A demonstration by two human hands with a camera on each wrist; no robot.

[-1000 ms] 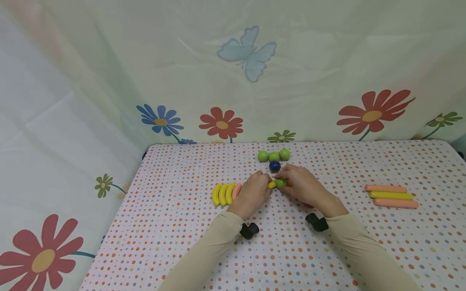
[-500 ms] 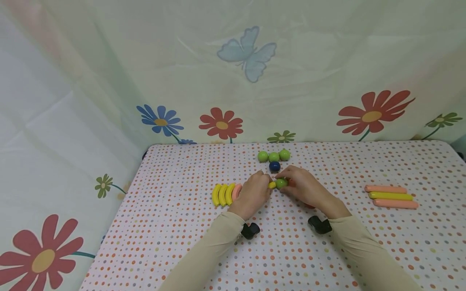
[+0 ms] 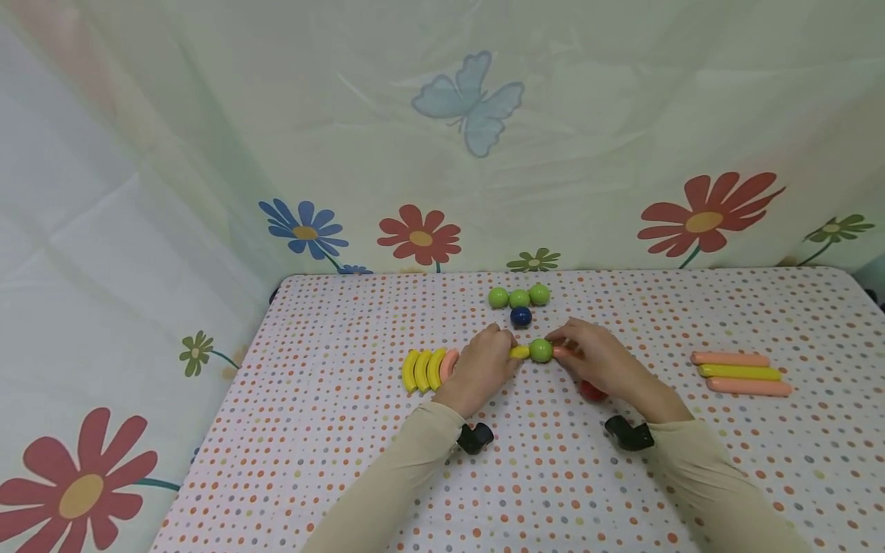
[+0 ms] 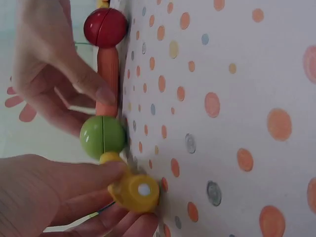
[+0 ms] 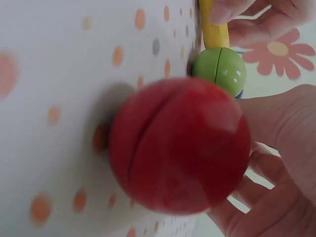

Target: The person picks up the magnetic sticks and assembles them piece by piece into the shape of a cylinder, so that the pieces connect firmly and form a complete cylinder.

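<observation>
The work looks partway along: a short chain lies on the white, dotted-cloth-covered desk point(image 3: 311, 430), near its middle, with other pieces apart from it. The left hand point(image 3: 480, 365) pinches a glossy yellow rod point(image 3: 518, 352) whose right end meets a shiny green ball point(image 3: 541, 351). On that ball's right side sits a salmon-pink straight rod point(image 4: 107, 79), pinched between the thumb and fingers of the right hand point(image 3: 594, 357). A glossy red ball point(image 5: 180, 148) is just beyond that rod, under the right hand; it seems to meet the rod's end, though whether it is firmly joined I cannot tell.

Unused so far, by my reading: three yellow curved pieces point(image 3: 422, 371) and one salmon-pink curved piece point(image 3: 449, 363) at left, three green balls point(image 3: 519, 297) in a touching row at the far side, a dark blue ball point(image 3: 521, 316) just nearer, and three straight rods point(image 3: 741, 373), two salmon-pink and one yellow, at right.
</observation>
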